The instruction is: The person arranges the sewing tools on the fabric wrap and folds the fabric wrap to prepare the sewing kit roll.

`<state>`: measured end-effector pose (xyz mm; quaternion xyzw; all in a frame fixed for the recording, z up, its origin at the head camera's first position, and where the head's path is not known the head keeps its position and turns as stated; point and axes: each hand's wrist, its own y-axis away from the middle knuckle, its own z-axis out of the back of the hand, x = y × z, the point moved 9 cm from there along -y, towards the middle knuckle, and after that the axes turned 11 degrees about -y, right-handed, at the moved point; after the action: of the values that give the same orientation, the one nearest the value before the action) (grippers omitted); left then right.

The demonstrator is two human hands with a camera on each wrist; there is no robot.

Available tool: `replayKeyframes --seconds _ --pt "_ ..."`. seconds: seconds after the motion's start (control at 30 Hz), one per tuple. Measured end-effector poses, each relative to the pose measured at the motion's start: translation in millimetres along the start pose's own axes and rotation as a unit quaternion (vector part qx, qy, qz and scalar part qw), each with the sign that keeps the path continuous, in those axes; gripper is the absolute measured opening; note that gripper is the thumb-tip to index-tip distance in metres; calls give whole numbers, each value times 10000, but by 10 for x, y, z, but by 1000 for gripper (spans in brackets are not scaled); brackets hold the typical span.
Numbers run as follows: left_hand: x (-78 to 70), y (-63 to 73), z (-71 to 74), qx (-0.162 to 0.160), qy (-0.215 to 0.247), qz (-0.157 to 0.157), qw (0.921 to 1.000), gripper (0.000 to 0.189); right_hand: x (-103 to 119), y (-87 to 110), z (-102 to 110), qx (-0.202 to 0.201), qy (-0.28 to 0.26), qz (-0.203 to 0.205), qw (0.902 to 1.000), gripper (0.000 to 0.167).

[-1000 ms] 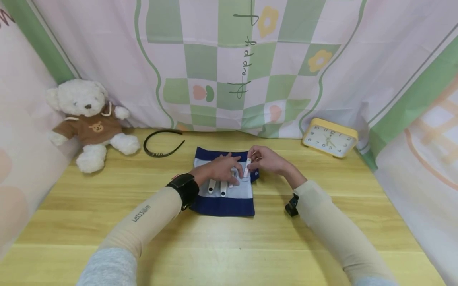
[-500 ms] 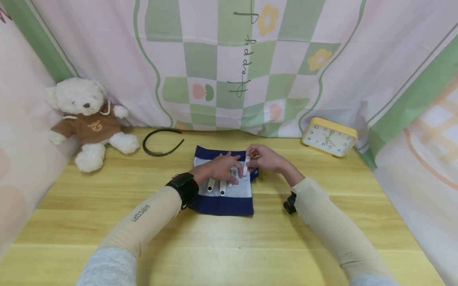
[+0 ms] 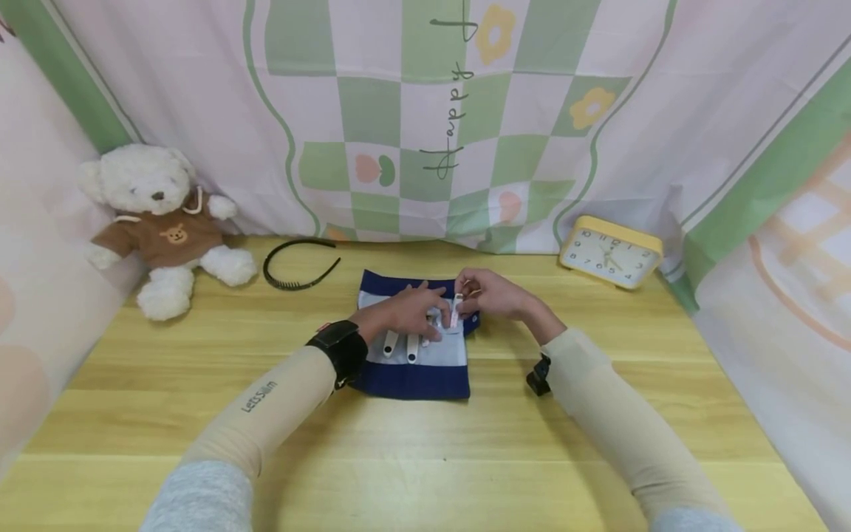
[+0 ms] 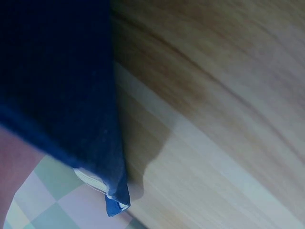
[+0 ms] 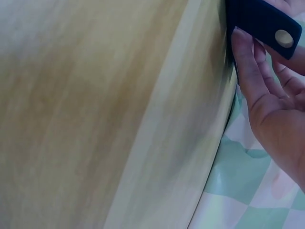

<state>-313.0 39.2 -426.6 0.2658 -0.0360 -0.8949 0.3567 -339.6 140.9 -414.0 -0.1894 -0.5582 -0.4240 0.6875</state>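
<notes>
A navy pouch (image 3: 412,381) with a pale grey inside lies unfolded on the table. My left hand (image 3: 407,310) rests across its middle, fingers spread, the fingertips by a pocket. Two white handles (image 3: 413,350) with dark round ends stick out below that hand. With thumb and fingertips, my right hand (image 3: 497,295) pinches a slim white stick (image 3: 455,315) with pinkish marks, its lower end at the pouch's right part; its kind I cannot tell. A navy tab with a metal snap (image 5: 284,38) overlaps the right fingers in the right wrist view. Navy cloth (image 4: 62,86) fills much of the left wrist view.
A black toothed headband (image 3: 282,284) lies behind the pouch to the left. A white teddy bear (image 3: 176,236) in a brown top sits at the back left, and a yellow alarm clock (image 3: 612,253) stands at the back right. A checked curtain (image 3: 425,133) hangs behind the wooden table (image 3: 412,473).
My right hand has tilted the white stick slightly and brought it a little lower and to the left against the pouch. The left hand stays in place on the pouch.
</notes>
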Motion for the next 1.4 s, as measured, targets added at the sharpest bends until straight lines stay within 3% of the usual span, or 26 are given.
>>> replayKeyframes --seconds 0.57,1.4 --pt "5 -4 -3 4 5 58 10000 11 -8 -9 -30 -153 322 -99 9993 8" --pt "19 4 -1 -29 24 47 10000 11 -1 7 -107 -57 797 -371 9961 9"
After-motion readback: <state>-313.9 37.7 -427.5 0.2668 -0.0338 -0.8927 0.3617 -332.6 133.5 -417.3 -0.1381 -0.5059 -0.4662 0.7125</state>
